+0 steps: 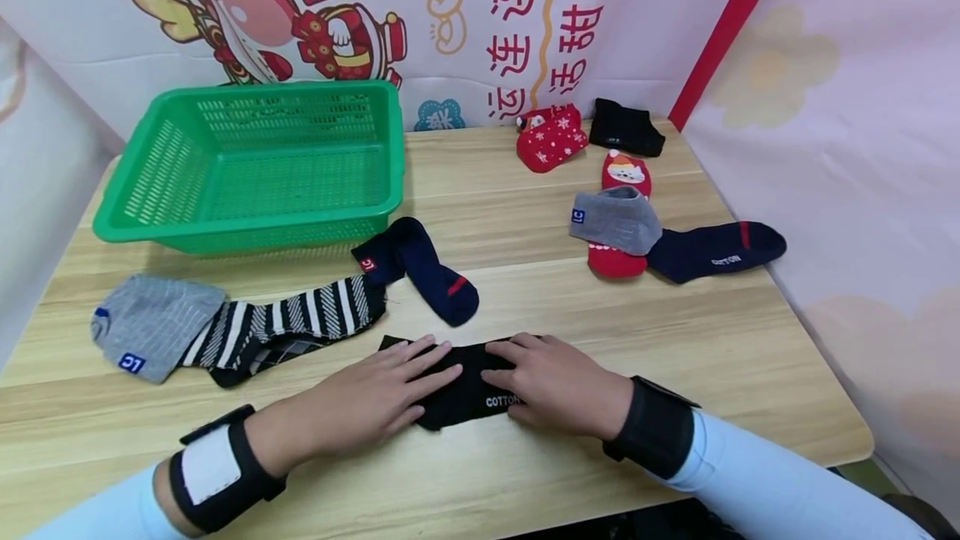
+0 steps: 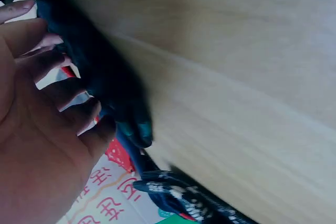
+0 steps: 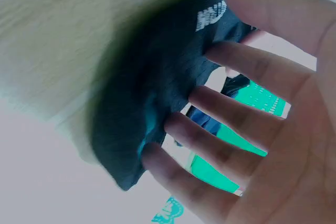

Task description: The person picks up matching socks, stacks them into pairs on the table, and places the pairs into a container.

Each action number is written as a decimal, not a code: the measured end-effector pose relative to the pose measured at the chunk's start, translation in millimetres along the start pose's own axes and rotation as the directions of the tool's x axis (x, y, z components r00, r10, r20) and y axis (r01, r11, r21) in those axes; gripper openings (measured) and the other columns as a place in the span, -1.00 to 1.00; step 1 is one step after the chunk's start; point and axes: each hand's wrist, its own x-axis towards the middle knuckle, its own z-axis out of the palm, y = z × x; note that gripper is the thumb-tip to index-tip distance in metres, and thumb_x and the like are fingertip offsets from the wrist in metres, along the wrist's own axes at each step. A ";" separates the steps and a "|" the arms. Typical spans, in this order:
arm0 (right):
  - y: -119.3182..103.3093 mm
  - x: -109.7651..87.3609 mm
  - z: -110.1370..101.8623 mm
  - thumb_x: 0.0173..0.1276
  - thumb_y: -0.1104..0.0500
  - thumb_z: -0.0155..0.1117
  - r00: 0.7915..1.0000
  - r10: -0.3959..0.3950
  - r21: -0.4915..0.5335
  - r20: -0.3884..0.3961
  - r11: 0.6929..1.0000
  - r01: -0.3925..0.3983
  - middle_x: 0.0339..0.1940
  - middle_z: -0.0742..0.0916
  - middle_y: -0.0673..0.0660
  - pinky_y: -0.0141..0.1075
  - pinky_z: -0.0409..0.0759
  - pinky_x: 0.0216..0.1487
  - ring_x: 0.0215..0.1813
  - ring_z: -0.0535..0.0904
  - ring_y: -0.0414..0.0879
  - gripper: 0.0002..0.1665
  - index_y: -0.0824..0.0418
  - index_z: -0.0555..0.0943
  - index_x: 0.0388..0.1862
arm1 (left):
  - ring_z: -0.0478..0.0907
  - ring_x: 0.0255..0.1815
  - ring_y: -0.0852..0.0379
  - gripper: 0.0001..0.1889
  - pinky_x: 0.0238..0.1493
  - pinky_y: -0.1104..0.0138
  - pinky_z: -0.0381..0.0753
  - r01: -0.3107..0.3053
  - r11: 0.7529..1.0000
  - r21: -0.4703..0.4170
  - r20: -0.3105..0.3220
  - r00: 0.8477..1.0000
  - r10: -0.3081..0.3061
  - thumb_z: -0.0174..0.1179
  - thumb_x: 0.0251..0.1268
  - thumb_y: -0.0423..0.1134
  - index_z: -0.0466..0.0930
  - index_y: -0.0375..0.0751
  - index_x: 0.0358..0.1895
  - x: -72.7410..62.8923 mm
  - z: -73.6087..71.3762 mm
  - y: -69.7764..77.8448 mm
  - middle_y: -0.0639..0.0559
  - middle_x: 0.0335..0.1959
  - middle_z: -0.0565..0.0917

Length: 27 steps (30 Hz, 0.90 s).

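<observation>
A black sock (image 1: 467, 386) with white "COTTON" lettering lies flat near the front of the table. My left hand (image 1: 363, 394) rests on its left part, fingers spread and fairly straight. On the sock's right part lies my right hand (image 1: 562, 386), its fingers extended over the cloth beside the lettering. In the left wrist view, the fingertips touch the dark sock (image 2: 100, 56). The right wrist view shows slightly bent fingers against the sock (image 3: 152, 77), without curling round it. Just behind lies a navy sock (image 1: 427, 265) with a red stripe.
A green basket (image 1: 255, 227) stands at the back left. In front of it lie a grey sock (image 1: 168, 315) and a striped sock (image 1: 300, 315). To the right are another grey sock (image 1: 618, 219), a navy sock (image 1: 720, 252), a red sock (image 1: 551, 140) and a black sock (image 1: 626, 127).
</observation>
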 end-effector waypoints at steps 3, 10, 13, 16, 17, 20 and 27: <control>3.7 -2.1 -0.2 0.37 0.01 0.35 1.000 0.025 0.014 0.009 1.000 -0.025 0.41 0.55 0.14 -0.01 0.60 0.24 0.39 0.49 0.06 -0.48 0.01 0.60 0.30 | 0.18 0.57 -0.20 -0.40 0.44 -0.06 0.36 0.012 1.000 0.007 -0.020 1.000 -0.012 0.09 0.50 -0.17 0.22 -0.02 0.55 0.7 5.4 -4.9 -0.15 0.57 0.23; 12.8 0.3 -4.8 0.40 0.00 0.34 1.000 0.016 0.069 -0.002 0.997 -0.016 0.37 0.60 0.12 -0.05 0.63 0.20 0.35 0.53 0.03 -0.54 0.01 0.64 0.26 | 0.19 0.56 -0.20 -0.38 0.43 -0.07 0.37 0.039 0.999 -0.007 -0.027 0.999 -0.039 0.17 0.43 -0.19 0.27 -0.01 0.53 -1.8 10.1 -10.4 -0.14 0.57 0.24; 24.9 2.3 -20.0 0.40 0.01 0.34 0.999 0.010 0.142 -0.048 0.990 -0.003 0.25 0.68 0.11 -0.09 0.63 0.20 0.25 0.59 0.00 -0.57 0.05 0.67 0.21 | 0.21 0.55 -0.22 -0.41 0.43 -0.08 0.36 0.034 0.999 -0.031 -0.026 0.999 -0.035 0.19 0.43 -0.19 0.32 -0.03 0.50 -0.8 7.5 -10.3 -0.15 0.56 0.27; 51.2 8.3 -46.5 0.41 0.04 0.33 0.990 0.080 0.256 -0.118 0.966 -0.047 0.12 0.74 0.08 -0.14 0.64 0.19 0.16 0.65 -0.05 -0.62 0.10 0.69 0.16 | 0.22 0.55 -0.21 -0.46 0.43 -0.10 0.35 0.042 0.997 -0.069 -0.027 0.999 -0.044 0.19 0.43 -0.18 0.39 -0.04 0.45 2.2 4.4 -11.7 -0.15 0.54 0.30; 63.2 10.8 -56.0 0.41 0.06 0.33 0.982 0.117 0.294 -0.148 0.953 -0.069 0.08 0.75 0.07 -0.13 0.65 0.17 0.13 0.66 -0.06 -0.63 0.12 0.69 0.15 | 0.23 0.55 -0.20 -0.47 0.43 -0.10 0.35 0.043 0.996 -0.079 -0.032 0.998 -0.046 0.19 0.43 -0.18 0.41 -0.04 0.44 3.3 3.3 -12.3 -0.15 0.53 0.31; 104.5 19.6 -83.7 0.41 0.08 0.33 0.939 0.280 0.376 -0.200 0.907 -0.191 0.02 0.77 0.06 -0.15 0.67 0.10 0.05 0.67 -0.07 -0.65 0.14 0.70 0.12 | 0.26 0.53 -0.19 -0.51 0.41 -0.11 0.37 0.046 0.993 -0.107 -0.046 0.998 -0.051 0.19 0.43 -0.18 0.46 -0.04 0.40 6.8 1.3 -13.8 -0.13 0.51 0.35; 210.9 41.3 -115.4 0.50 0.07 0.14 0.797 0.598 0.319 -0.089 0.775 -0.546 0.14 0.68 0.22 -0.03 0.59 0.16 0.07 0.55 0.09 -0.57 0.19 0.61 0.26 | 0.36 0.48 -0.14 -0.57 0.35 -0.11 0.44 0.076 0.985 -0.156 -0.072 0.994 -0.088 0.22 0.40 -0.15 0.55 0.00 0.31 9.4 1.6 -12.0 -0.10 0.44 0.45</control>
